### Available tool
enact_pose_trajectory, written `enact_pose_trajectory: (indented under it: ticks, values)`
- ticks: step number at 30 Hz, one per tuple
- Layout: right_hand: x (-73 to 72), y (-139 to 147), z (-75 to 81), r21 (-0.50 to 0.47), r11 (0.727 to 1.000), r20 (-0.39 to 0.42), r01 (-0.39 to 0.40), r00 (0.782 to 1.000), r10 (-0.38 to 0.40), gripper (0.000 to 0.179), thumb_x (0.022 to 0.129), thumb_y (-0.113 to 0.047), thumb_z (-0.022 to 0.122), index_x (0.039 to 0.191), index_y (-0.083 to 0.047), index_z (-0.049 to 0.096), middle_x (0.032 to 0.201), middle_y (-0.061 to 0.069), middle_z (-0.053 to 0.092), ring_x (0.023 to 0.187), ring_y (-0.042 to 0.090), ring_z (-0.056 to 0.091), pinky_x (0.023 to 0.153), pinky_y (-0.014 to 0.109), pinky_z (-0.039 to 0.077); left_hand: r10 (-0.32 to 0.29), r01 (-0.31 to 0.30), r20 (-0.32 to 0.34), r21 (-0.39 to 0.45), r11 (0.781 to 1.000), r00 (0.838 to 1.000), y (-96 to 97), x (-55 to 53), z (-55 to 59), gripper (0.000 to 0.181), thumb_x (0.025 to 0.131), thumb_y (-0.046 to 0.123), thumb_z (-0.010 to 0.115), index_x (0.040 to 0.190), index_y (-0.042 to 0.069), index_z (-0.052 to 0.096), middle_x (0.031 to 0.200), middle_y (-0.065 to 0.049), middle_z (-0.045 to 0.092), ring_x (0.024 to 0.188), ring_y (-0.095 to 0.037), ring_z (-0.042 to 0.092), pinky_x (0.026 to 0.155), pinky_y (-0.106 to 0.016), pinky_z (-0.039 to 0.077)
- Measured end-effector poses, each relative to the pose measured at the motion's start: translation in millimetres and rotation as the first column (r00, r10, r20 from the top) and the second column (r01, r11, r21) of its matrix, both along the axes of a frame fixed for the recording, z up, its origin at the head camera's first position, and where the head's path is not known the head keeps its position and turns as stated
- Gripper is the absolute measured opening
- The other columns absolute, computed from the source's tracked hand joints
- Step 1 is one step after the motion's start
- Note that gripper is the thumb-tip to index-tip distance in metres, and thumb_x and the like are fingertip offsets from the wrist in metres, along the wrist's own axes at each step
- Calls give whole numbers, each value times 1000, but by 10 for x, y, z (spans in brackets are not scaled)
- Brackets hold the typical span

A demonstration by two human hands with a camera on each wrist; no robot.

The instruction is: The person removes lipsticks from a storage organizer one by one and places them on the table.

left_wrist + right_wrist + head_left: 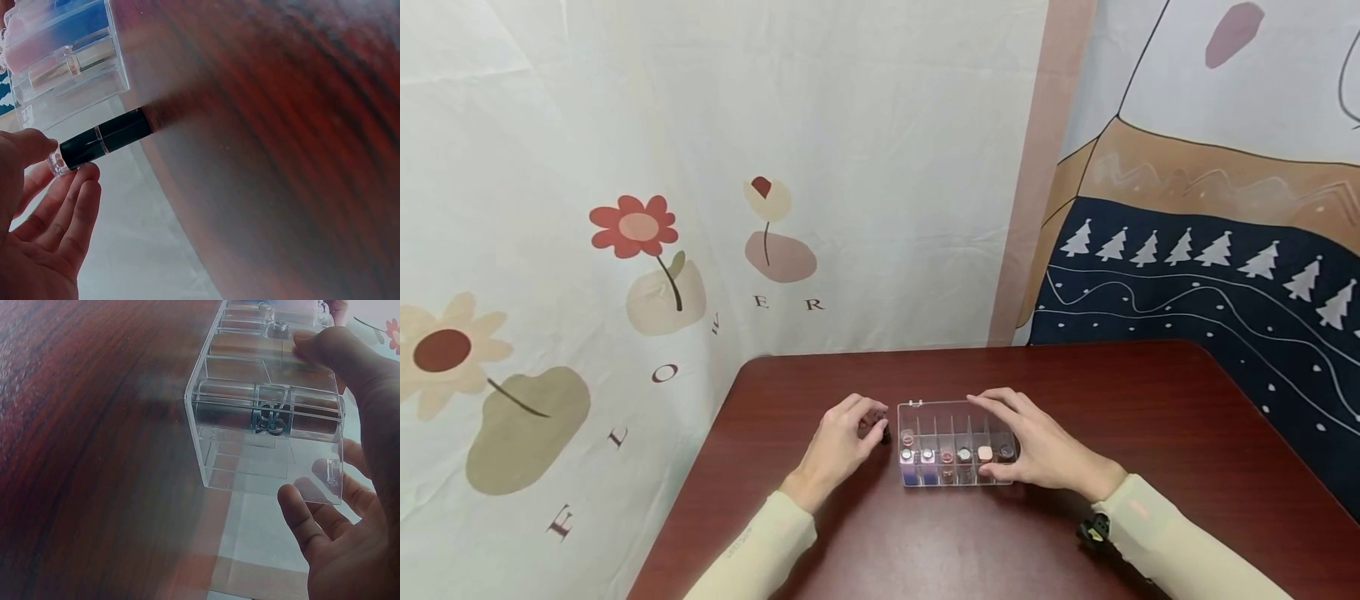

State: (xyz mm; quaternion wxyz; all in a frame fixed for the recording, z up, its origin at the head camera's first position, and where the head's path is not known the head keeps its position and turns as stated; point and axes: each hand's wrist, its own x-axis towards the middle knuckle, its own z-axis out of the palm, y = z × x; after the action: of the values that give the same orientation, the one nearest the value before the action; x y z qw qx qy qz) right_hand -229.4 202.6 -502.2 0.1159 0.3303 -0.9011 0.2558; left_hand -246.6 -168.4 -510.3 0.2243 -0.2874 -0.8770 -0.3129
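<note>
My left hand pinches the clear top end of a black lipstick tube between thumb and fingers. The tube stands upright just left of a clear plastic organizer box, its base close over the tabletop. My right hand spans the box's right side, thumb at the front rim and fingers at the back corner. Mostly the front row of the box is filled: purple-blue tubes at left, small tubes with red tops in the middle, a peach-capped one and a dark tube at the right end.
The box stands on a dark red-brown wooden table. A white cloth with printed flowers hangs behind and to the left. At the right hangs a navy cloth with white trees. A dark watch sits at the right wrist.
</note>
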Motion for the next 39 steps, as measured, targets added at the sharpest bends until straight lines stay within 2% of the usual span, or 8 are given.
enact_pose_trajectory:
  ticks: [6, 10, 13, 17, 22, 29, 35, 39]
  values:
    - [8, -1, -9, -2, 1000, 7, -5, 1000, 5, 110, 79, -41, 110, 173, -26, 55, 163, -1, 60, 147, 21, 60, 116, 53, 63, 15, -16, -6, -7, 1000, 1000, 4, 27, 3, 22, 97, 0, 90, 118, 2, 84, 101, -7, 77, 84, -18, 80, 78, -35, 71]
    - [12, -1, -14, 0, 1000, 13, -3, 1000, 3, 110, 79, -41, 110, 173, -25, 55, 164, -1, 60, 147, 21, 60, 115, 54, 63, 48, -49, -19, -35, 998, 999, 1, 53, 25, 25, 97, 5, 92, 120, 6, 84, 104, -3, 77, 85, -15, 81, 78, -32, 70]
    - [14, 0, -8, 2, 1000, 24, 0, 1000, 0, 110, 80, -41, 109, 174, -26, 55, 164, -1, 59, 147, 21, 59, 115, 54, 63, 92, -95, -50, -74, 993, 995, -5, 67, 49, 26, 98, 10, 93, 122, 12, 85, 109, -1, 78, 87, -15, 79, 78, -31, 68]
    - [13, 1, 3, 1, 1000, 31, -2, 1000, 2, 109, 81, -42, 109, 173, -26, 55, 165, 0, 59, 147, 22, 59, 116, 55, 63, 108, -119, -119, -94, 988, 987, -1, 72, 94, 27, 97, 14, 94, 123, 14, 85, 113, -5, 81, 87, -22, 75, 76, -36, 65]
    - [13, 5, 13, 0, 1000, 43, -1, 999, 1, 108, 82, -42, 108, 174, -26, 54, 165, 0, 58, 148, 23, 59, 116, 56, 63, 76, -95, -190, -95, 991, 979, 13, 76, 146, 28, 96, 15, 95, 122, 14, 85, 113, -3, 81, 94, -23, 76, 83, -43, 65]
    - [5, 8, 18, -3, 1000, 66, 4, 998, -4, 108, 82, -42, 109, 174, -27, 54, 166, 0, 57, 149, 23, 58, 116, 56, 64, 5, -33, -194, -143, 989, 981, 40, 89, 254, 27, 98, 19, 94, 123, 16, 85, 117, 2, 80, 107, -21, 77, 94, -42, 65]
    - [-1, 10, 13, -1, 1000, 68, 2, 998, -2, 109, 82, -42, 108, 175, -30, 52, 167, 0, 57, 149, 23, 58, 117, 56, 63, -71, 31, -199, -196, 980, 977, 66, 107, 322, 26, 97, 21, 95, 122, 17, 85, 120, 4, 81, 104, -18, 75, 89, -39, 63]
    - [3, 8, 14, -2, 1000, 69, 2, 998, -1, 108, 82, -42, 108, 174, -28, 53, 166, 0, 57, 149, 23, 58, 117, 57, 63, -105, 52, -218, -235, 970, 970, 94, 119, 343, 26, 96, 24, 96, 120, 18, 86, 121, 5, 82, 103, -16, 75, 86, -38, 61]
